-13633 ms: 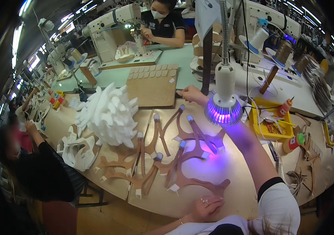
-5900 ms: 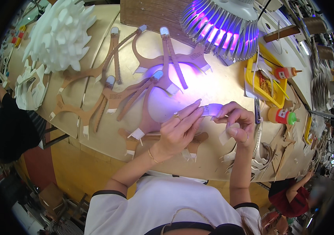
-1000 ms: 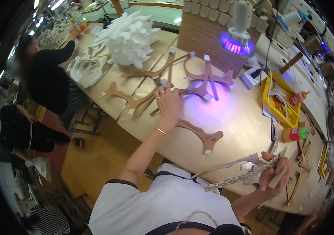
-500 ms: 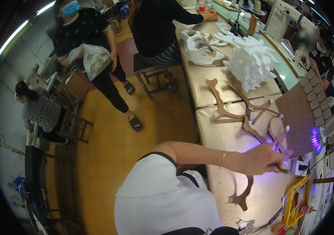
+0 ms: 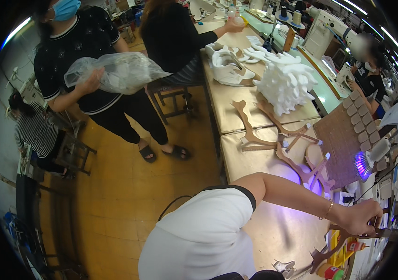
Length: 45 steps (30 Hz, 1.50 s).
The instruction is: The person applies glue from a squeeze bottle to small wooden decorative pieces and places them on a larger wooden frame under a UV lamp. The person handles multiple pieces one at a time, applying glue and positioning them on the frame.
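My left hand (image 5: 360,218) is at the right end of the bench, its arm stretched across from the white sleeve. The fingers are bent round a brown branched strap piece (image 5: 332,252), like a leather shoe part, which hangs down over the bench edge beside a yellow rack (image 5: 343,247). Dark shapes beyond the fingers are too dim to name. Up the bench from my arm lie several similar brown branched strap pieces (image 5: 248,128), some overlapping under purple light. My right hand is out of the picture.
A lamp (image 5: 367,158) glows purple beside a brown board (image 5: 343,144) with rounded pieces. White foam shapes (image 5: 285,86) stand farther up the bench. A bottle (image 5: 355,246) and a red-green container (image 5: 330,271) are near the rack. A person with a plastic bag (image 5: 119,72) stands left; others sit nearby.
My left hand has moved right, and the brown piece that lay below my forearm is now lifted in it. The thin tool it held no longer shows. The standing person has come closer.
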{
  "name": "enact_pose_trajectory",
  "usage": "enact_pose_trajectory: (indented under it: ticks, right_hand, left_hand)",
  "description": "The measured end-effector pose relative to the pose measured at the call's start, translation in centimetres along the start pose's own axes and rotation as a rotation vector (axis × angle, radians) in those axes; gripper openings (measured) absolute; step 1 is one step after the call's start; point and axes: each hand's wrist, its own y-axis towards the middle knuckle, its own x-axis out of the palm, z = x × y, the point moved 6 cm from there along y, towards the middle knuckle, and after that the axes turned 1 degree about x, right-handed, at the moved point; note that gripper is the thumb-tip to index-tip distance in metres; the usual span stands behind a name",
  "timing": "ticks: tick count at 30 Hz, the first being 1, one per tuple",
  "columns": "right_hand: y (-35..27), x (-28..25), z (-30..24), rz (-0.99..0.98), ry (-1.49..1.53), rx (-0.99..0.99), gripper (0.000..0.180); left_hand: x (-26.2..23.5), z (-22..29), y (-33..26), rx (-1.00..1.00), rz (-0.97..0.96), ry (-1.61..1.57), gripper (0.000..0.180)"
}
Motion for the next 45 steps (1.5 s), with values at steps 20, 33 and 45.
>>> enact_pose_trajectory:
  ticks: [20,33,45]
  right_hand:
    - [-0.5,-4.2,-1.5,0.102,0.031,-0.027,0.031]
    - [-0.7,-5.9,-2.2,0.148,0.036,-0.052,0.038]
    - [-1.5,-7.5,-2.3,0.185,0.036,-0.042,0.045]
  left_hand:
    - [1.7,-26.5,1.0,-0.334,0.144,0.310,0.018]
    - [3.4,-34.5,1.5,-0.294,0.171,0.459,0.011]
    - [4.3,-29.7,-1.8,-0.336,-0.160,0.590,0.021]
